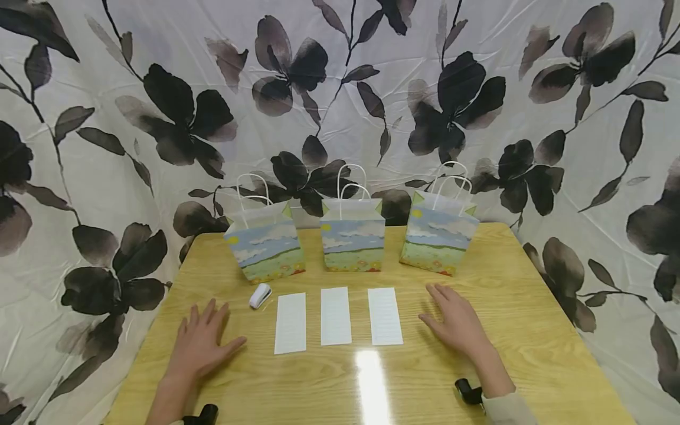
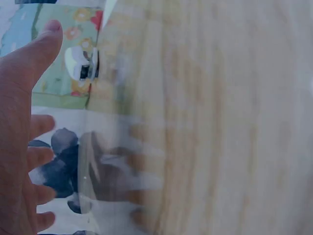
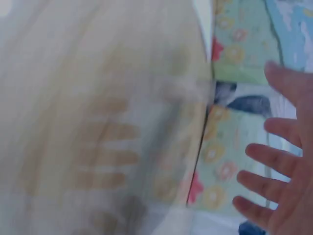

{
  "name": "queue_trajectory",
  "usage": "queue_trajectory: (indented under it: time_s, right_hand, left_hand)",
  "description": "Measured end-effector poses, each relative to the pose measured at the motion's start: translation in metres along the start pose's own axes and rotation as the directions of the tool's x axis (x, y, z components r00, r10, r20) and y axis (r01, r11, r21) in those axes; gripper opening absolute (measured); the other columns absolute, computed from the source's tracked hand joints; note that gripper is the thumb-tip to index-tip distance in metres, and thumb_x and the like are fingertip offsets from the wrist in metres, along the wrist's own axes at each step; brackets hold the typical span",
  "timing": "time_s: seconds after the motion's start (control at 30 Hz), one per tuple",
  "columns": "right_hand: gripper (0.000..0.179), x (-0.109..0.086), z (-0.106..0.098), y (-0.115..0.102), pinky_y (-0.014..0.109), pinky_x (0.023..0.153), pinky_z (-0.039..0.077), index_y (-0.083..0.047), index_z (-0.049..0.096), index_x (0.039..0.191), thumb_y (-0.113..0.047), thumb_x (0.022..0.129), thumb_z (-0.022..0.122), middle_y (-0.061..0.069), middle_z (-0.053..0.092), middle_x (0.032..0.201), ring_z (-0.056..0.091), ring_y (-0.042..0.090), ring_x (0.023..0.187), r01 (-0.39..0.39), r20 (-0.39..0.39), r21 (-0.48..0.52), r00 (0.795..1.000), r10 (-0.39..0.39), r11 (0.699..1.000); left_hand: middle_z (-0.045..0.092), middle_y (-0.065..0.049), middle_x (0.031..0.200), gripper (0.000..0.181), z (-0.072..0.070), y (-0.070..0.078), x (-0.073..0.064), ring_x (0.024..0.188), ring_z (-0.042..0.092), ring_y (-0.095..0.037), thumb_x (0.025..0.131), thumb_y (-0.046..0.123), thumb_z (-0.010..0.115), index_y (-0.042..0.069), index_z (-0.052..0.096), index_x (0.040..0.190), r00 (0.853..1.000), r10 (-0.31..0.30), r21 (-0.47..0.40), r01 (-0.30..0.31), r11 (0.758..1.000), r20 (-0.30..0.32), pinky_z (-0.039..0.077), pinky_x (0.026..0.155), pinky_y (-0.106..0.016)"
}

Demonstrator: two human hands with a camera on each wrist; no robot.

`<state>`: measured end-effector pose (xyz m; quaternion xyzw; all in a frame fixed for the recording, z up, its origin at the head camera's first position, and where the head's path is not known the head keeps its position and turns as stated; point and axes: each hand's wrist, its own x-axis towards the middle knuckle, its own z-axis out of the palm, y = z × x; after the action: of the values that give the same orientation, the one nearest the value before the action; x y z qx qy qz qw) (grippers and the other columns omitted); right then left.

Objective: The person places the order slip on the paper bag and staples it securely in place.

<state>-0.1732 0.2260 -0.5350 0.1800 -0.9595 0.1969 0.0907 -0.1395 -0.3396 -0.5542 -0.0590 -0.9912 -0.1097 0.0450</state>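
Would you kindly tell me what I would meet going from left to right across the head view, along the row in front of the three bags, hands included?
Left hand, small white stapler-like tool, left paper slip, middle paper slip, right paper slip, right hand.

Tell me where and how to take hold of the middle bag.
Probably best to pinch both white handles of the middle bag together at their arches, coming down from above: the bag stands upright, the handles rise above its top, and the left bag and right bag flank its sides.
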Motion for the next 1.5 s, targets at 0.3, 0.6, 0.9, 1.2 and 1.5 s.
queue_trajectory:
  time_s: [0.3,0.6,0.9,1.2,1.5]
  right_hand:
    - [0.036,0.037,0.024,-0.047,0.047,0.086,0.05,-0.009,0.068,0.119,-0.029,0.09,0.072,0.007,0.066,0.116,0.061,0.028,0.108,0.06,-0.027,0.145,0.998,-0.057,0.988]
    - [0.03,0.085,0.06,-0.107,0.039,0.077,0.053,-0.009,0.071,0.115,-0.029,0.092,0.069,0.005,0.068,0.11,0.065,0.022,0.096,0.186,0.084,0.214,0.975,-0.208,0.959]
    - [0.03,0.128,0.098,-0.149,0.029,0.072,0.052,-0.01,0.071,0.115,-0.029,0.093,0.068,0.001,0.069,0.106,0.065,0.013,0.088,0.153,0.205,0.29,0.954,-0.218,0.945]
    - [0.03,0.155,0.126,-0.171,0.026,0.074,0.051,-0.01,0.072,0.114,-0.029,0.091,0.071,-0.001,0.07,0.101,0.063,0.01,0.089,0.033,0.25,0.383,0.958,-0.138,0.923]
    - [0.029,0.163,0.144,-0.188,0.025,0.07,0.05,-0.014,0.076,0.106,-0.031,0.084,0.079,-0.007,0.069,0.093,0.061,0.006,0.081,-0.055,0.285,0.366,0.957,-0.055,0.929]
  left_hand:
    - [0.047,-0.025,0.137,0.071,0.004,0.005,0.003,0.121,0.045,-0.049,0.093,0.057,0.055,0.003,0.051,0.139,0.999,-0.002,-0.067,-0.001,0.998,-0.041,0.036,0.089,-0.067]
    - [0.06,-0.019,0.124,0.043,-0.006,0.016,0.02,0.112,0.055,-0.042,0.096,0.036,0.061,0.005,0.064,0.126,0.995,-0.023,-0.168,0.006,0.986,-0.102,0.044,0.087,-0.06]
    - [0.064,-0.017,0.119,0.033,-0.016,0.027,0.036,0.108,0.058,-0.04,0.098,0.029,0.061,0.006,0.068,0.119,0.991,-0.012,-0.239,-0.021,0.971,-0.134,0.048,0.081,-0.058]
    - [0.065,-0.016,0.117,0.028,-0.014,0.026,0.032,0.109,0.058,-0.04,0.097,0.024,0.061,0.006,0.07,0.117,0.994,-0.041,-0.263,0.013,0.965,-0.099,0.047,0.084,-0.057]
    - [0.068,-0.015,0.112,0.023,-0.01,0.023,0.027,0.106,0.06,-0.039,0.096,0.02,0.062,0.006,0.072,0.112,0.991,-0.036,-0.277,0.0,0.961,-0.127,0.047,0.085,-0.056]
